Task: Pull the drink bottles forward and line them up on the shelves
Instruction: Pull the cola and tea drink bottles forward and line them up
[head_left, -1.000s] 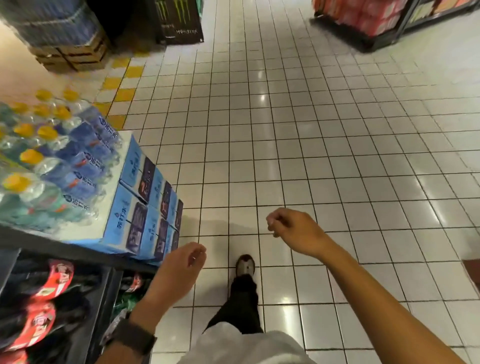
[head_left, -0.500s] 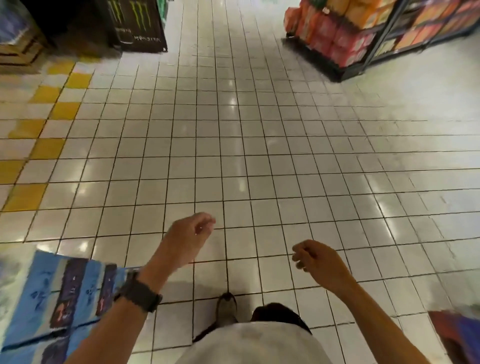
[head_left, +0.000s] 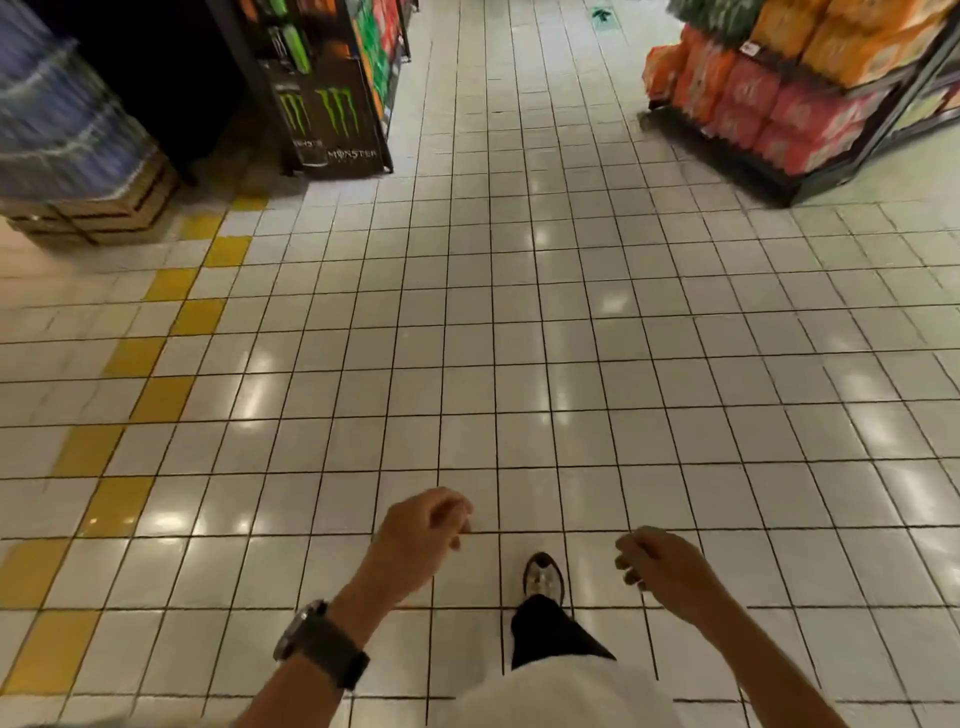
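Glossy white and yellow ceramic floor tiles (head_left: 519, 364), wooden pallet (head_left: 98, 213), matt dark watch strap (head_left: 332, 657), shiny shoe (head_left: 543, 577).

The word "MONSTER" stands in pale letters low on the tall black drink stand (head_left: 358, 78), under two green claw-mark M signs (head_left: 337, 111). The stand is far ahead of the left hand (head_left: 415, 540), a bit to its left. No other words can be read.

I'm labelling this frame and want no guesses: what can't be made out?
Head view:
blue stacked packs: motion-blurred, cut by the left edge.
orange and red packs: print too small, cut by the top edge.
left hand, right hand: palms hidden by their backs.
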